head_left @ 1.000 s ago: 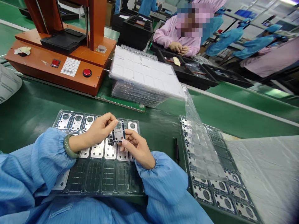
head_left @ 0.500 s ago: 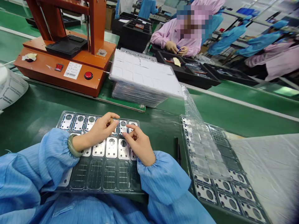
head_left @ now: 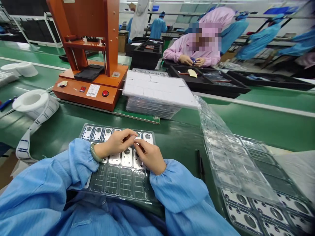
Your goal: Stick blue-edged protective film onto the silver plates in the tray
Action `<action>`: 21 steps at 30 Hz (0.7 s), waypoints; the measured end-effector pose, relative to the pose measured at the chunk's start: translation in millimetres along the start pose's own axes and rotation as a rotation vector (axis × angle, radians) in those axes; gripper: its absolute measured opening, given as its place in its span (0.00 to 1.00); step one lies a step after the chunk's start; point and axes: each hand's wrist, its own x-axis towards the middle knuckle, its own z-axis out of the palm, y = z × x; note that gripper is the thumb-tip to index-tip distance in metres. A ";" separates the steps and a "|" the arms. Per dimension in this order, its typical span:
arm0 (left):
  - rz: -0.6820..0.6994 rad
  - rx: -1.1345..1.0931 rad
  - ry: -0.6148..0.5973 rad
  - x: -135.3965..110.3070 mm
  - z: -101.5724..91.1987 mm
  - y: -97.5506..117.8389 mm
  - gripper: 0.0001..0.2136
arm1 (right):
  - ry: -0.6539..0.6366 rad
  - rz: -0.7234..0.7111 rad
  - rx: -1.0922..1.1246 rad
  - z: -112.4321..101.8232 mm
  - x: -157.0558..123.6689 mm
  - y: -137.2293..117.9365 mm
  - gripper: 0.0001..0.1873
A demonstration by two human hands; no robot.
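My left hand (head_left: 120, 141) and my right hand (head_left: 152, 156) meet fingertip to fingertip above a clear plastic tray (head_left: 120, 196). Both have thumb and forefinger pinched together. Anything between the fingertips is too small or hidden to make out. Silver metal plates (head_left: 126, 157), each with a round hole and small dark holes, fill most of the pockets in the two far rows. Several pockets in the near row hold no plate. My forearms and hands cover part of the tray.
An orange press (head_left: 86, 87) stands at the back left, beside a stack of trays (head_left: 157, 88) with white tops. A label roll (head_left: 31, 101) lies left. On the right, a clear sheet (head_left: 228, 154) overlaps another tray of plates (head_left: 243, 218); black tweezers (head_left: 199, 164) lie between. A co-worker (head_left: 179, 50) sits opposite.
My two hands have come together until their fingertips meet; before, there was a gap between them. The view has tilted up and swung left, bringing in more of the label roll.
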 end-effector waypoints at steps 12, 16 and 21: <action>0.094 0.136 0.126 -22.2 -95.2 36.5 0.23 | 0.050 -0.055 0.069 3.7 1.3 1.3 0.16; 0.094 0.295 0.335 -91.2 -122.7 47.6 0.27 | 0.063 -0.122 0.063 3.5 -1.0 2.1 0.17; -0.364 0.487 1.093 -189.6 -124.8 29.0 0.22 | 0.016 0.033 0.163 4.3 -2.4 -1.2 0.19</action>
